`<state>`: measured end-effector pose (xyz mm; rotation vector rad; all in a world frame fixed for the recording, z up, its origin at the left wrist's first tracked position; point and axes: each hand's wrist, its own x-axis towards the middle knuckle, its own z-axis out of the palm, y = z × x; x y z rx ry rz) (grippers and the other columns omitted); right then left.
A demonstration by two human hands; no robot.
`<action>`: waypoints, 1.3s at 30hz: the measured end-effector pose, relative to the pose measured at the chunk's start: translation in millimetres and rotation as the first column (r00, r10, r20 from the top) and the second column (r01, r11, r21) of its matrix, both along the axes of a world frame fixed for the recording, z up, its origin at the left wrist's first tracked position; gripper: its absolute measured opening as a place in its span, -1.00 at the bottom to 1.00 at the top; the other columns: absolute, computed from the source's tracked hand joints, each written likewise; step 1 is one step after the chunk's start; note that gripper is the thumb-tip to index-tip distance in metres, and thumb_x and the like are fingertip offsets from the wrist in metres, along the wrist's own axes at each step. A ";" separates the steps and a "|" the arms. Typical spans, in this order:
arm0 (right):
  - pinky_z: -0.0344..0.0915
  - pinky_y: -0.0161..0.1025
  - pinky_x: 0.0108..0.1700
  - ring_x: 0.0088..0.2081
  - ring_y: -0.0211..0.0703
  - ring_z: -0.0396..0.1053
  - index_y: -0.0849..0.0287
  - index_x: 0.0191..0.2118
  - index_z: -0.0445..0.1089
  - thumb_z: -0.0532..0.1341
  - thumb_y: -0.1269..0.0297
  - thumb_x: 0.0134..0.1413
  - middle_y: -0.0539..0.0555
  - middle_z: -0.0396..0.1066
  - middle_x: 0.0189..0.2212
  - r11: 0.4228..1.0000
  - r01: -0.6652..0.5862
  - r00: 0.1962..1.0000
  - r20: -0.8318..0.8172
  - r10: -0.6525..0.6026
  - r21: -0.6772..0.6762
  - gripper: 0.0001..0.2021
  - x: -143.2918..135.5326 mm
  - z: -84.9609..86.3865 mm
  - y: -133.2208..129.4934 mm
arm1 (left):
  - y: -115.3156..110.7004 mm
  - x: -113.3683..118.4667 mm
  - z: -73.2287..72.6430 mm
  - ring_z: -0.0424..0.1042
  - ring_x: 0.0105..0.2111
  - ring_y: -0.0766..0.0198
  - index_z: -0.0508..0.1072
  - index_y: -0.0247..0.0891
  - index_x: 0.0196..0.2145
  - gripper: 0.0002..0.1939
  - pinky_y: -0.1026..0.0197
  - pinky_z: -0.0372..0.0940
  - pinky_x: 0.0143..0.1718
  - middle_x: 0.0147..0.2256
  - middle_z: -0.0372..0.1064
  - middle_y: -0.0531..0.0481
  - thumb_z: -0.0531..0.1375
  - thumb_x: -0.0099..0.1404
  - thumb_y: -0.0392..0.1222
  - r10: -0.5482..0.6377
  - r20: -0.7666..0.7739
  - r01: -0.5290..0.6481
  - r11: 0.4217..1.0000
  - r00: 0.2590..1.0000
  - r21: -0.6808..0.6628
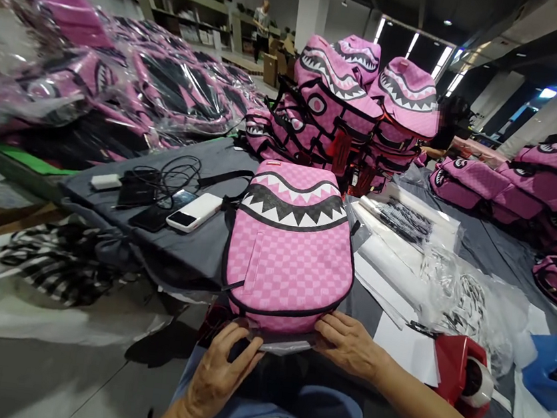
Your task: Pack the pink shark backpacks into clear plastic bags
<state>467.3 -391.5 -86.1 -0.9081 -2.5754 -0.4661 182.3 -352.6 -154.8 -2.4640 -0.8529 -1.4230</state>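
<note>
A pink checkered backpack (292, 264) with a black-and-white shark-mouth print lies front up at the table's near edge, its base toward me. Below that base runs a strip of a clear plastic bag (285, 346), mostly hidden under the backpack. My left hand (223, 364) is closed at the near left corner, thumb and fingers pinching the plastic edge. At the near right corner my right hand (348, 344) has its fingers closed on the same edge, against the backpack's bottom.
Left on the table lie a white power bank (194, 213) and tangled black cables (176, 174). Plastic-wrapped backpacks (181, 90) pile beyond; unwrapped backpacks (341, 102) stack ahead. To the right are plastic packets (464, 297), a red tape dispenser (461, 374) and a blue one (555, 368). A person (262, 26) stands far back.
</note>
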 end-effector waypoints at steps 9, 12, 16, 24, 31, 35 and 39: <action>0.35 -0.16 0.12 0.02 -0.16 0.38 0.15 -0.22 0.47 0.21 0.43 0.32 0.07 0.52 -0.12 0.994 0.030 0.997 -0.078 -0.022 0.103 -0.90 1.2 -15.0 -1.9 | 33.5 -7.5 -6.5 0.49 -0.22 0.24 0.47 -0.22 -0.19 -0.79 0.17 0.45 -0.06 -0.31 0.49 -0.01 0.36 0.22 -0.29 -0.195 -0.091 0.208 0.966 0.976 0.156; 0.35 -0.21 0.02 -0.08 -0.18 0.39 0.16 -0.27 0.45 0.17 0.41 0.36 0.06 0.51 -0.18 1.000 -0.006 0.996 -0.084 0.008 0.026 -0.85 0.9 -11.5 0.3 | 38.4 -9.2 -6.4 0.50 -0.26 0.26 0.46 -0.23 -0.19 -0.79 0.21 0.44 -0.16 -0.32 0.51 -0.01 0.35 0.23 -0.31 -0.233 -0.133 0.255 0.950 0.963 0.180; 0.26 -0.23 -0.16 -0.31 -0.22 0.31 0.17 -0.30 0.40 0.08 0.34 0.44 0.03 0.44 -0.33 0.991 0.007 0.998 0.065 0.001 -0.135 -0.76 1.7 -5.2 3.3 | 42.1 -8.5 -2.2 0.45 -0.41 0.32 0.43 -0.24 -0.22 -0.84 0.23 0.38 -0.30 -0.32 0.50 -0.01 0.33 0.26 -0.31 -0.278 -0.203 0.313 0.935 0.939 0.168; 0.19 -0.20 -0.14 -0.29 -0.18 0.32 0.15 -0.07 0.48 0.10 0.16 0.44 0.01 0.47 -0.33 0.933 0.111 0.971 0.236 -0.029 -0.342 -0.76 -0.5 18.5 12.8 | 53.0 -17.2 26.2 0.47 -0.31 0.28 0.44 -0.20 0.05 -0.74 0.23 0.29 -0.25 -0.29 0.48 0.00 0.05 0.52 -0.18 -0.414 -0.382 0.394 0.909 0.826 -0.132; 0.15 -0.20 -0.17 -0.27 -0.21 0.35 0.00 0.05 0.50 0.18 0.16 0.40 -0.01 0.49 -0.28 0.868 0.162 0.961 0.273 -0.031 -0.470 -0.77 -6.6 51.0 17.0 | 57.4 -18.7 56.8 0.47 -0.20 0.24 0.45 0.08 0.11 -0.68 0.24 0.24 -0.23 -0.15 0.46 0.03 0.18 0.44 -0.16 -0.510 -0.464 0.263 0.826 0.725 -0.498; 0.13 -0.20 -0.19 -0.27 -0.20 0.37 0.08 -0.14 0.54 0.27 0.17 0.32 0.00 0.51 -0.30 0.859 0.185 0.959 0.279 -0.052 -0.478 -0.86 -9.6 47.9 17.3 | 53.8 -14.3 67.2 0.43 -0.29 0.25 0.53 -0.05 -0.14 -0.82 0.22 0.15 -0.29 -0.29 0.41 0.04 0.12 0.45 -0.23 -0.574 -0.435 0.206 0.737 0.694 -0.643; 0.11 -0.22 -0.22 -0.27 -0.19 0.37 0.12 -0.25 0.50 0.34 0.09 0.23 0.00 0.49 -0.35 0.872 0.168 0.967 0.250 -0.055 -0.459 -0.80 -9.5 59.7 24.0 | 69.6 -12.8 80.4 0.39 -0.34 0.27 0.51 -0.14 -0.24 -0.79 0.24 0.12 -0.33 -0.33 0.38 0.02 0.07 0.45 -0.25 -0.625 -0.391 0.281 0.709 0.676 -0.646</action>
